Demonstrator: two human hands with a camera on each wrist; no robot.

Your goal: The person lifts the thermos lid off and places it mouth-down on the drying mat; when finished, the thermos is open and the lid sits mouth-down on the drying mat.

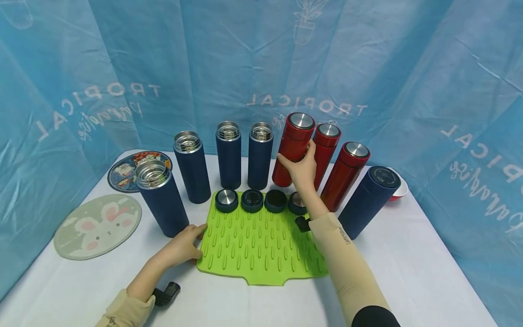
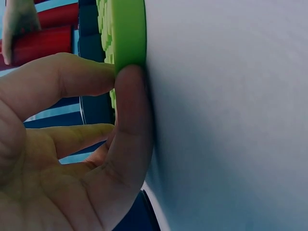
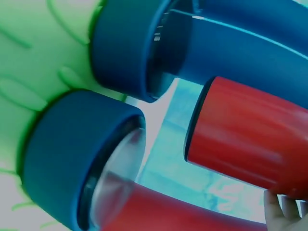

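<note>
My right hand (image 1: 302, 168) grips a red thermos bottle (image 1: 291, 144) with a steel-topped lid. In the right wrist view the dark base of that red bottle (image 3: 250, 137) appears raised off the table, with fingertips (image 3: 276, 211) on its side. My left hand (image 1: 184, 245) pinches the left edge of a green ridged mat (image 1: 261, 245); the left wrist view shows thumb and finger meeting at the mat's edge (image 2: 129, 33). Several dark blue lids (image 1: 251, 200) sit in a row along the mat's far edge, one partly behind my right wrist.
Several lidless blue bottles (image 1: 229, 159) stand at the back and left. Two more red bottles (image 1: 347, 175) and a lidded blue bottle (image 1: 365, 204) stand right. A rabbit placemat (image 1: 98, 227), a patterned round mat (image 1: 122, 175) and a partly hidden bowl (image 1: 402, 188) lie around.
</note>
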